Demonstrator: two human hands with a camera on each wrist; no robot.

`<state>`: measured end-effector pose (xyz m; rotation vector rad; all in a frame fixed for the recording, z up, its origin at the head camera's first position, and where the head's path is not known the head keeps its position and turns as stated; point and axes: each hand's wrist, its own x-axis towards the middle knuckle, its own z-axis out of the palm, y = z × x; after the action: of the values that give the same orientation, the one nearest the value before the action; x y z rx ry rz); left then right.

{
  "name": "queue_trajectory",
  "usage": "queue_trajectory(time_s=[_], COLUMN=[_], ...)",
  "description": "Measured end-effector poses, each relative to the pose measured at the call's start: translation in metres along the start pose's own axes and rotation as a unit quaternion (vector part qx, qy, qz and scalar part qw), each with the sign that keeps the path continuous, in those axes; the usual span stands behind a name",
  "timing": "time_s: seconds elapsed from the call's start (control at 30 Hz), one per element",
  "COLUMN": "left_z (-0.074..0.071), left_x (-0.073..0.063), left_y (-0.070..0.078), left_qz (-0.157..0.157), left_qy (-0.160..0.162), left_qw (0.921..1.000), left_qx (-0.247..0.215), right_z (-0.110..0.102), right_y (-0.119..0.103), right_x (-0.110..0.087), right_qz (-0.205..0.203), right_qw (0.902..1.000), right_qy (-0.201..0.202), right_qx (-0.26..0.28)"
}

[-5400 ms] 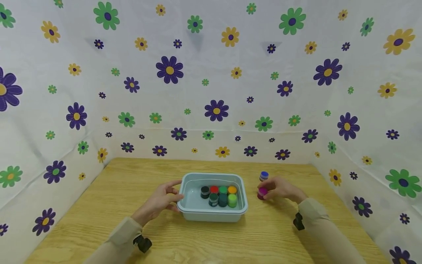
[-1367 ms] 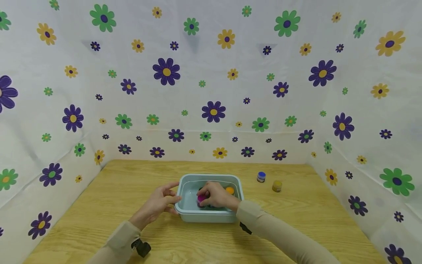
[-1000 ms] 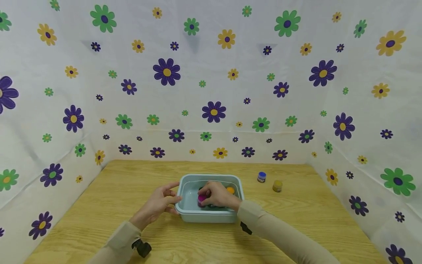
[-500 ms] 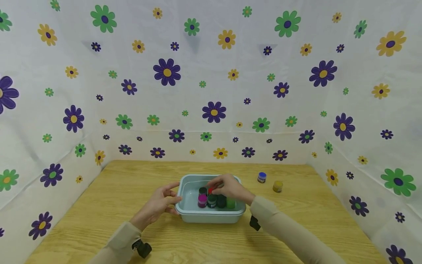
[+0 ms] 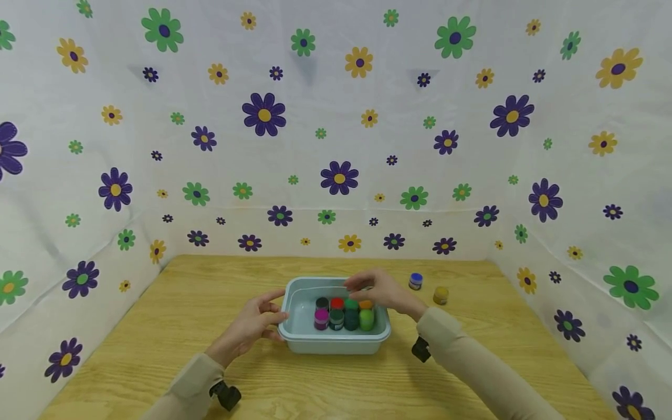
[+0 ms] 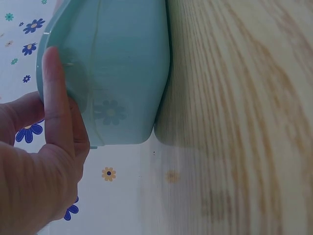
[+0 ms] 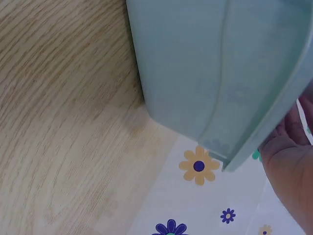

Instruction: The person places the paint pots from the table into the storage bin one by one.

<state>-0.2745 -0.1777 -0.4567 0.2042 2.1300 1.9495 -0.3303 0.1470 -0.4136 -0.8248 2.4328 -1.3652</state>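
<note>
A light blue plastic tub (image 5: 333,345) stands on the table, holding two rows of small paint jars. The magenta jar (image 5: 321,319) is at the left of the front row, beside dark green, teal and lime green (image 5: 366,318) ones. Behind them are black (image 5: 322,303), red (image 5: 337,304), green and orange jars, the last partly behind my right hand. My left hand (image 5: 251,324) holds the tub's left rim, a finger (image 6: 57,107) lying along the outer wall in the left wrist view. My right hand (image 5: 383,290) hovers over the tub's back right corner, fingers loosely bent around nothing.
Right of the tub, a blue-lidded jar (image 5: 416,281) and a mustard yellow jar (image 5: 441,296) stand on the wooden table (image 5: 220,274). A white flower-patterned cloth (image 5: 294,151) rises behind the table and along both sides.
My right hand picked up the magenta jar from the table, set it in the tub's front row, let go, and moved back rightward. My left hand stayed at the rim.
</note>
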Motion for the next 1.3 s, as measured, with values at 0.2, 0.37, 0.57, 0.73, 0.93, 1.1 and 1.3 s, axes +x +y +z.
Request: queue_trajectory(time_s=[0.2, 0.37, 0.57, 0.73, 0.93, 1.1, 1.3], left_z=[-0.001, -0.001, 0.000, 0.000, 0.000, -0.001, 0.000], left_x=[0.000, 0.000, 0.000, 0.000, 0.000, 0.000, -0.001], left_y=[0.000, 0.000, 0.000, -0.001, -0.001, -0.001, -0.001], left_qz=[0.004, 0.004, 0.003, -0.002, -0.003, -0.004, -0.006], left_qy=[-0.007, -0.007, 0.000, 0.010, 0.012, 0.011, 0.011], left_qw=[1.0000, 0.9999, 1.0000, 0.9999, 0.9999, 0.9999, 0.9999], left_qx=[-0.003, -0.006, -0.006, -0.003, -0.002, -0.006, -0.008], right_z=[-0.010, -0.022, -0.037, -0.050, -0.063, -0.073, -0.086], right_y=[0.005, 0.005, 0.018, 0.034, 0.044, 0.055, 0.061], right_x=[-0.005, -0.016, -0.025, -0.033, -0.041, -0.046, -0.056], right_qz=[0.006, 0.013, 0.024, 0.029, 0.047, 0.059, 0.073], right_qw=[0.9990, 0.9987, 0.9973, 0.9958, 0.9935, 0.9918, 0.9929], right_qy=[0.003, 0.030, 0.056, 0.070, 0.078, 0.085, 0.090], right_qx=[0.044, 0.039, 0.041, 0.051, 0.069, 0.074, 0.027])
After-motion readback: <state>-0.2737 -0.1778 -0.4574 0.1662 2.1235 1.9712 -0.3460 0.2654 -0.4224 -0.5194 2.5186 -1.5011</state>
